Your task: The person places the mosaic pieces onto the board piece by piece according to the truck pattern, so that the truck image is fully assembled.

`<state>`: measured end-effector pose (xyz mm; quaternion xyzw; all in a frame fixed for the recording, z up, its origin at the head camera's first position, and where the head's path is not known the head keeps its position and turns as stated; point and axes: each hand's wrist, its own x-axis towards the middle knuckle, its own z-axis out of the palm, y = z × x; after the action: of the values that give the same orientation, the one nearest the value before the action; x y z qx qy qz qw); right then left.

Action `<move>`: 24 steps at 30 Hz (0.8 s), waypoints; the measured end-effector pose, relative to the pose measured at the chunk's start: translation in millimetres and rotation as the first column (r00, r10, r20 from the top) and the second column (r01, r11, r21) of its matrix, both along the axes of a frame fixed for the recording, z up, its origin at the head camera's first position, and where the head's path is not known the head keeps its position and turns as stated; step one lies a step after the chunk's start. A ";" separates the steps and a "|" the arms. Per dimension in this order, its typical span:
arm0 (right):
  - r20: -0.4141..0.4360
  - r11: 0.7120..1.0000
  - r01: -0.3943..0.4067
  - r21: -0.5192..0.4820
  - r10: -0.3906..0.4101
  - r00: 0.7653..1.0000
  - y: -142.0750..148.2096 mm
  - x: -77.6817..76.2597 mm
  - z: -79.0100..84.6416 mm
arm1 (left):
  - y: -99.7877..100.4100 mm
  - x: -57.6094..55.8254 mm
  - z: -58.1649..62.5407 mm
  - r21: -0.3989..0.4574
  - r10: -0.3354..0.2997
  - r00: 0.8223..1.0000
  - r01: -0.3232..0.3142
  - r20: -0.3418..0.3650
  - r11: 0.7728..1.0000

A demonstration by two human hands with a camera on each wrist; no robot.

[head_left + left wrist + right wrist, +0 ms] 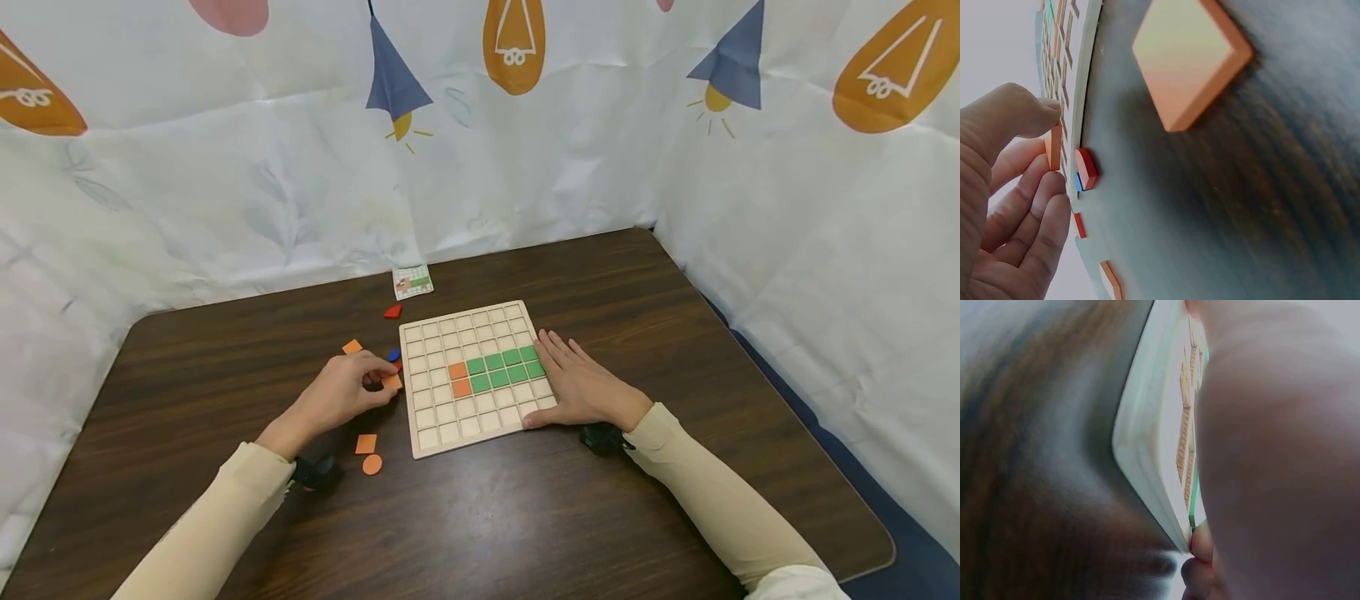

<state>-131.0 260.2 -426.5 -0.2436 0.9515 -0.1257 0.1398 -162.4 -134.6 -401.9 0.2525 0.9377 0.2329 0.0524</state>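
Observation:
A wooden grid board (pixel 435 425) lies on the table, with several green square tiles (pixel 498 378) and two orange square tiles (pixel 461 387) set in its cells. My left hand (pixel 341 387) pinches another orange square tile (pixel 1054 147) between thumb and fingers, just off the board's left edge. My right hand (pixel 581 383) lies along the board's right edge with fingers extended, touching it; in the right wrist view the hand hides most of the board. Close by the left hand are a blue piece (pixel 393 355) and a red piece (pixel 1086 169).
An orange square (pixel 366 444) and an orange disc (pixel 372 464) lie on the near side of the left hand. Beyond it are another orange square (pixel 352 346) and a red piece (pixel 392 312). A small pattern card (pixel 412 282) sits at the table's far edge, before a patterned curtain.

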 end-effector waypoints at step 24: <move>0.006 1.000 0.013 0.013 -0.013 1.000 0.7 -1.1 -0.7 | 33.6 -11.4 5.0 0.049 -0.018 1.000 0.018 0.005 0.999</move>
<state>-132.1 260.9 -427.2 -0.2360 0.9534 -0.1213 0.1434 -173.7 -101.0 -396.9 0.2617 0.9292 0.2560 0.0507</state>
